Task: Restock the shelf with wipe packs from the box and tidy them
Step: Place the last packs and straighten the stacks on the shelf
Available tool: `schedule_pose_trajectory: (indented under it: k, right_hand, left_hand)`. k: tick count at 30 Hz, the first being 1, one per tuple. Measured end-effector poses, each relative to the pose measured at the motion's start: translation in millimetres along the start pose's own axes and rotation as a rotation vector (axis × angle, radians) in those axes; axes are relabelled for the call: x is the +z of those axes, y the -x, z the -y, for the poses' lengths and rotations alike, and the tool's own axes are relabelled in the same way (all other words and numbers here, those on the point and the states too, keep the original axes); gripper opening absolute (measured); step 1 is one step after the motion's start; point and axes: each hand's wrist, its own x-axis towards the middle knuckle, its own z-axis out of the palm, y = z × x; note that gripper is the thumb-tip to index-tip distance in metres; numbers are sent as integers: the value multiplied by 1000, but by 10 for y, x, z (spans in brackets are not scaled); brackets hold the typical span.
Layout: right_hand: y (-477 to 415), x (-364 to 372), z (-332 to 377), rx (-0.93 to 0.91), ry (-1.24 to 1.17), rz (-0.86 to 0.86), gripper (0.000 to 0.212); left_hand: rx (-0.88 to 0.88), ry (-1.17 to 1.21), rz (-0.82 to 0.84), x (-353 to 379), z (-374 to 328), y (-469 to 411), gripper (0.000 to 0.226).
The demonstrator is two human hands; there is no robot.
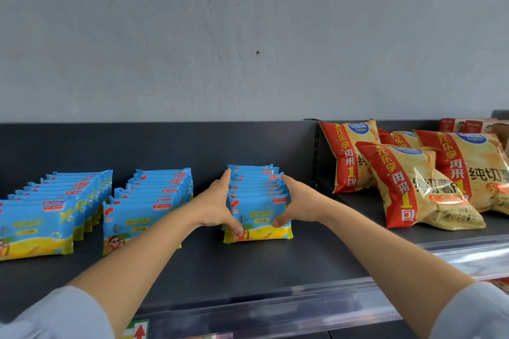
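Three rows of blue and yellow wipe packs stand on edge on the dark shelf (248, 264). My left hand (217, 203) presses flat against the left side of the right-hand row (257, 201), thumb on the front pack. My right hand (296, 205) presses against that row's right side, thumb also on the front pack. The row is squeezed between both palms. A middle row (148, 201) and a left row (49, 212) stand apart to the left, untouched. The box is not in view.
Red and yellow crisp bags (413, 181) lie on the neighbouring shelf section to the right, past a slotted upright (316, 154). Small red boxes (465, 125) stand behind them. A clear price rail (303, 300) runs along the shelf's front edge. A grey wall rises behind.
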Motion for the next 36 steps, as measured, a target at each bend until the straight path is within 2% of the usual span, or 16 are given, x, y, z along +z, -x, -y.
schedule_pose_trajectory:
  k: [3,8,12,13,16,18,20,24,36]
  right_hand:
    - [-13,-36,-8,-8,-89,46,100]
    - [17,-91,42,-23,-324,21,73]
    - [-78,-74,66,42,-394,-105,61]
    - [-129,-63,52,73,-406,-134,59]
    - [-266,-57,-8,129,-526,-170,42]
    - [-315,-54,-25,150,-631,-155,31]
    - [-333,-54,-12,143,-669,-143,35]
    - [-385,-38,11,122,-609,-155,43]
    - [-505,6,23,118,-507,-265,53]
  left_hand:
    - [-18,-58,25,-40,-21,9,142]
    - [-44,-117,94,-154,-89,-42,137]
    - [-102,78,65,-222,-183,-106,113]
    - [-124,151,56,-224,-198,-128,100]
    - [-180,257,-27,-215,-179,-235,21]
    - [-195,269,-99,-198,-132,-329,24]
    - [-217,302,-77,-171,-107,-374,28]
    - [-232,333,-10,-146,-125,-415,31]
    - [-227,306,-117,-155,-60,-517,22]
